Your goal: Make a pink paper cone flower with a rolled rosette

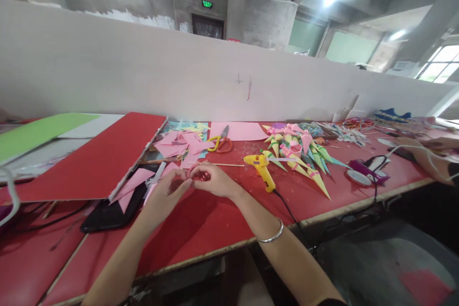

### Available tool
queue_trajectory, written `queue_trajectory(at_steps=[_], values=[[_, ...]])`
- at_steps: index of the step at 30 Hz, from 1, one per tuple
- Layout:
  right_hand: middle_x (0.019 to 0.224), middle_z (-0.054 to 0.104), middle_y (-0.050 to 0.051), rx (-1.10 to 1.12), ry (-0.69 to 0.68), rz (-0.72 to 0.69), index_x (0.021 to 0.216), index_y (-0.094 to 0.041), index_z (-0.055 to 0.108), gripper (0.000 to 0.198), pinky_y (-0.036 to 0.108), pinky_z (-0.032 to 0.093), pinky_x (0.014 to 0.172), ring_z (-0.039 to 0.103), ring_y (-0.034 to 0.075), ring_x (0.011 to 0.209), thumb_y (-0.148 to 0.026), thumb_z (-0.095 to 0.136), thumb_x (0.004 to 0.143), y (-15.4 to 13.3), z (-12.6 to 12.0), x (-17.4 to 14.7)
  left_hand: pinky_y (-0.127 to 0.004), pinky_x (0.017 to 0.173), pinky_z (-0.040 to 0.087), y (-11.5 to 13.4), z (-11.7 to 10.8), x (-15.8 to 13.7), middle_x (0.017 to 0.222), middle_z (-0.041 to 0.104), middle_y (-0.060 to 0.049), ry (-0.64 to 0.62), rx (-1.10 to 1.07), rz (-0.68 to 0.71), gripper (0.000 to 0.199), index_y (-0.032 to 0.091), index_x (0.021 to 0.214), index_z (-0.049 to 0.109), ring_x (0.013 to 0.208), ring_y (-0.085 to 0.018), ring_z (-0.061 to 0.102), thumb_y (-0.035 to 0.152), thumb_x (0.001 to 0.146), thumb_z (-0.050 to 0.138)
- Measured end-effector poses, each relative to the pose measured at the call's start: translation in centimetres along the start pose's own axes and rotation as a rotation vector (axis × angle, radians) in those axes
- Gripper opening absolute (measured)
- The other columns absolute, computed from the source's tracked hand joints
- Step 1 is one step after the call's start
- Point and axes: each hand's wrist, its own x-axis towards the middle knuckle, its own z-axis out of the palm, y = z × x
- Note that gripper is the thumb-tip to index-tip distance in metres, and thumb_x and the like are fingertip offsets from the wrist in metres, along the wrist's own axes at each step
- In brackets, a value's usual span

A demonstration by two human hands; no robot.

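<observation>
My left hand (175,184) and my right hand (216,180) meet over the red tabletop, fingertips pinched together. Between them is a small curled pink paper strip (194,167), partly hidden by the fingers. Just beyond my hands lie loose pink paper pieces (172,143). A yellow hot glue gun (262,170) rests to the right of my right hand, its nozzle pointing left. Scissors (222,141) with yellow and red handles lie behind. A pile of paper cones (292,146) in yellow, pink and green sits beyond the glue gun.
Large red board (103,153) and green board (39,131) cover the left side, above a black tray-like object (111,215). A white partition (161,76) stands behind the table. A purple glue gun (371,172) lies right, near another person's arm (426,158). Cords hang over the front edge.
</observation>
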Motion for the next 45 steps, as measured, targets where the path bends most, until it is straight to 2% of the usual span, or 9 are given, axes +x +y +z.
queue_trajectory(at_steps=[5,14,18,24,29,33,37,41,45], values=[[0.077,0.051,-0.001,-0.050,-0.025,-0.072,0.068,-0.016,0.053,0.010,0.020,0.038,0.067,0.048,0.011,0.077,-0.007,0.058,0.068,0.2,0.0,0.1,-0.022,0.049,0.043,0.6,0.0,-0.1,0.056,0.046,0.005,0.011,-0.208,-0.159,0.038,0.021,0.056,0.034,0.054,-0.011,0.048,0.049,0.062,0.059],[0.072,0.051,-0.001,-0.058,0.019,-0.216,0.064,-0.016,0.053,0.024,0.021,0.038,0.067,0.048,0.011,0.071,0.003,0.040,0.064,-0.2,0.1,0.0,-0.022,0.047,0.047,0.4,0.2,-0.4,0.063,0.052,0.006,-0.031,-0.413,-0.227,0.034,0.021,0.081,0.053,0.048,-0.009,0.052,0.044,0.060,0.067],[0.073,0.051,0.000,-0.133,0.045,-0.181,0.065,-0.016,0.056,0.021,0.022,0.039,0.066,0.048,0.011,0.070,0.000,0.044,0.067,-0.3,0.2,-0.2,-0.026,0.057,0.052,-0.1,0.5,-0.2,0.077,0.058,0.002,-0.088,-0.400,-0.246,0.039,0.020,0.084,0.055,0.062,-0.014,0.060,0.045,0.058,0.069],[0.066,0.048,-0.004,-0.126,0.055,-0.113,0.068,-0.016,0.052,0.011,0.020,0.036,0.058,0.043,0.009,0.060,-0.008,0.047,0.074,-0.5,0.1,-0.4,-0.029,0.065,0.050,-0.7,1.1,-0.2,0.090,0.062,-0.004,0.090,-0.226,-0.177,0.046,0.020,0.088,0.057,0.082,-0.020,0.060,0.056,0.060,0.061],[0.074,0.049,-0.002,-0.148,-0.167,-0.082,0.078,-0.016,0.053,0.008,0.020,0.039,0.064,0.047,0.009,0.067,-0.021,0.059,0.075,-1.0,0.0,-0.8,-0.021,0.047,0.042,-1.0,0.1,-0.4,0.093,0.063,-0.003,0.276,-0.204,-0.210,0.044,0.023,0.093,0.058,0.079,-0.019,0.059,0.060,0.071,0.047],[0.083,0.051,0.001,-0.274,-0.417,-0.099,0.083,-0.014,0.060,0.015,0.022,0.040,0.073,0.048,0.012,0.078,-0.026,0.063,0.074,-0.9,-0.2,-0.7,-0.020,0.041,0.036,-1.8,-0.2,0.0,0.089,0.063,-0.003,0.256,-0.213,-0.231,0.047,0.023,0.092,0.058,0.068,-0.016,0.059,0.062,0.069,0.047],[0.079,0.052,0.000,-0.299,-0.613,-0.079,0.084,-0.012,0.063,0.011,0.020,0.039,0.066,0.048,0.009,0.070,-0.021,0.058,0.079,-0.7,-0.4,-0.5,-0.021,0.045,0.040,-1.8,-0.1,0.1,0.091,0.063,-0.003,0.241,-0.226,-0.211,0.046,0.022,0.090,0.058,0.074,-0.017,0.059,0.061,0.069,0.048],[0.078,0.051,0.000,-0.304,-0.641,-0.028,0.082,-0.014,0.064,0.019,0.019,0.040,0.064,0.048,0.009,0.069,-0.031,0.063,0.075,-1.1,-0.5,-0.5,-0.025,0.063,0.047,-1.4,-0.3,0.2,0.090,0.064,-0.003,0.263,-0.243,-0.174,0.045,0.021,0.081,0.059,0.080,-0.018,0.059,0.063,0.066,0.050],[0.081,0.052,0.000,-0.320,-0.621,0.011,0.078,-0.015,0.063,0.024,0.021,0.041,0.066,0.050,0.011,0.072,-0.036,0.068,0.067,-1.4,-0.6,-0.6,-0.027,0.067,0.048,-1.4,-0.5,0.3,0.091,0.064,-0.003,0.258,-0.232,-0.170,0.042,0.022,0.079,0.059,0.081,-0.019,0.060,0.061,0.067,0.050]])
